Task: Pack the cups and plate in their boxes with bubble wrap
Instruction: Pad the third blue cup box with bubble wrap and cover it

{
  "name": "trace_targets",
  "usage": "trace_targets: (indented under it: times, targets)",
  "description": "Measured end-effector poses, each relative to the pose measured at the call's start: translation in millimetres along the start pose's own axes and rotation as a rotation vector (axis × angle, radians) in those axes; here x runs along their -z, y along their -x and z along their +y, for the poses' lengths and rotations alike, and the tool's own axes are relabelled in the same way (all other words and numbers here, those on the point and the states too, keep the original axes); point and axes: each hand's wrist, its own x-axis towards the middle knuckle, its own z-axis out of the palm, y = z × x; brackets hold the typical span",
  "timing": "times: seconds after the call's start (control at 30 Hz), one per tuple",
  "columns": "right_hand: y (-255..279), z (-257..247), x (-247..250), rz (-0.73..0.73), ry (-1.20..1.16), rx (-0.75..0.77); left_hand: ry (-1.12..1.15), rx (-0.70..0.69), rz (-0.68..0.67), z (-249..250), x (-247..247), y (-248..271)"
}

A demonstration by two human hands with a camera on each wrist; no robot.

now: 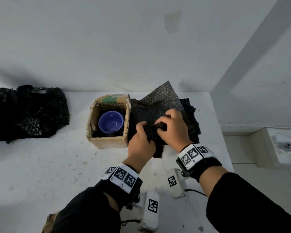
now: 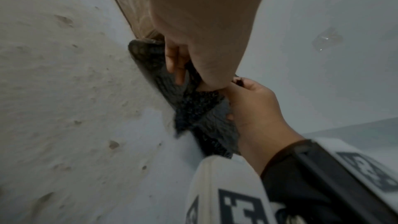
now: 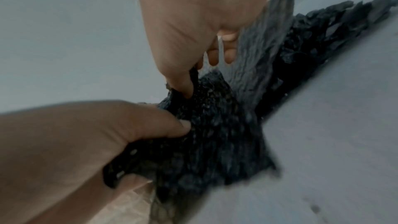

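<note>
Both hands, left hand (image 1: pixel 141 145) and right hand (image 1: pixel 172 126), gripping black bubble wrap (image 1: pixel 165 101) beside cardboard box (image 1: pixel 107 142); box print unreadable.

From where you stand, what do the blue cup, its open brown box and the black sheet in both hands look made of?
Blue cup: likely glazed ceramic, glossy highlights. Brown box: corrugated cardboard, torn fluted edges. Black sheet: plastic bubble wrap, rows of shiny bumps.

Dim, cool, even lighting; source out of frame. Soft shadow on the wall (image 1: pixel 141 39) at upper left, another across the white table (image 1: pixel 40 165) at lower left. No glare; faint sheen on the bubble wrap (image 1: pixel 166 96). Wide-angle bending at the head view's edges. Both wrist views soft and smeared, nearest skin out of focus, grain in darker areas.
</note>
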Motion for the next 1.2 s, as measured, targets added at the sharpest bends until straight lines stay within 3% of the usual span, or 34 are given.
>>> trace_targets:
  times: [0.13,0.33,0.57,0.9,1.0,1.2]
  targets:
    - [-10.1,-8.7,25.2,0.136,-0.066,0.118,0.186,-0.069,0.152,16.2,19.9,0.1]
    - [-22.0,-44.7,57.6,0.098,-0.396,0.140,0.275,-0.219,0.254,21.8,77.4,-7.4]
    - [-39.3,-95.4,53.1,0.004,-0.279,0.254,0.262,-0.203,0.328,-10.3,145.3,-25.7]
    - [-57.1,-134.5,-16.1,0.089,0.035,0.266,0.220,-0.143,0.251,-74.9,161.2,-31.0]
    - [-54.3,-135.3,-36.6,0.089,0.063,0.259,0.487,-0.005,0.154,-80.9,157.9,-26.2]
    - [-48.9,-136.6,-61.4,-0.071,0.263,0.346,0.766,0.031,-0.019,-96.8,146.1,-18.9]
